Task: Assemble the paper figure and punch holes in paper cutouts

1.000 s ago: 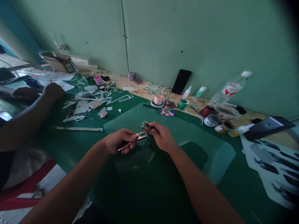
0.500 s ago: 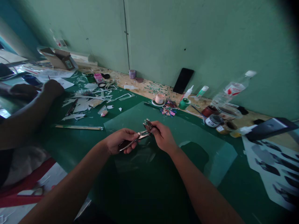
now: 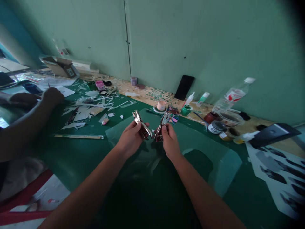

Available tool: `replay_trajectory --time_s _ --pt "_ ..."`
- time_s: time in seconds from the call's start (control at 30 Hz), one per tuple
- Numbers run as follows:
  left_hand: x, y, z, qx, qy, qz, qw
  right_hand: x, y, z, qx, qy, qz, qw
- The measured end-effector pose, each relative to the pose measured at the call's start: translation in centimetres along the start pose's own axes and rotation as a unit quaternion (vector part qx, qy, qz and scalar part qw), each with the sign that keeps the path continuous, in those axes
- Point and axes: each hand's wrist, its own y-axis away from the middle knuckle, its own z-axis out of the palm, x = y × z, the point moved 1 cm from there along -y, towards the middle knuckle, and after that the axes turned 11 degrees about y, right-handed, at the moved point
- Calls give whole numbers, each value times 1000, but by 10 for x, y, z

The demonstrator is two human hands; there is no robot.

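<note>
My left hand (image 3: pixel 132 138) is closed around a shiny metal hand-held hole punch (image 3: pixel 138 120), its head pointing up and away and its handles slanting down to the right. Close beside it, my right hand (image 3: pixel 170 140) grips a second silver, plier-like hole punch (image 3: pixel 164 120), also head up. A narrow gap separates the two tools. Both are held above a clear plastic sheet (image 3: pixel 224 171) on the green table mat (image 3: pixel 78 159).
At left, another person's hand (image 3: pixel 53 95) rests near white paper. Paper scraps (image 3: pixel 82 113) and a thin stick bundle (image 3: pixel 78 136) lie left of centre. Along the wall stand a black phone (image 3: pixel 184 87), paint jars (image 3: pixel 215 127), glue bottles and a plastic bottle (image 3: pixel 234 95). Printed sheets (image 3: pixel 269 168) lie right.
The hands have tilted the tools upright and moved them slightly apart, heads now facing away. Earlier the tools touched or overlapped, the left one pointing right. The view has shifted slightly.
</note>
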Motion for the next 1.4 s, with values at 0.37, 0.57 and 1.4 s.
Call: replay_trajectory --time_s 0.37,0.57,1.4 --pt "-4 -5 13 49 101 18 993 2 1 2 -53 -75 8 996" --pt "-5 -7 12 86 51 18 995 3 1 4 -67 -85 2 994" --pt "-3 2 46 151 71 140 976 -27 19 7 -60 59 -249 965"
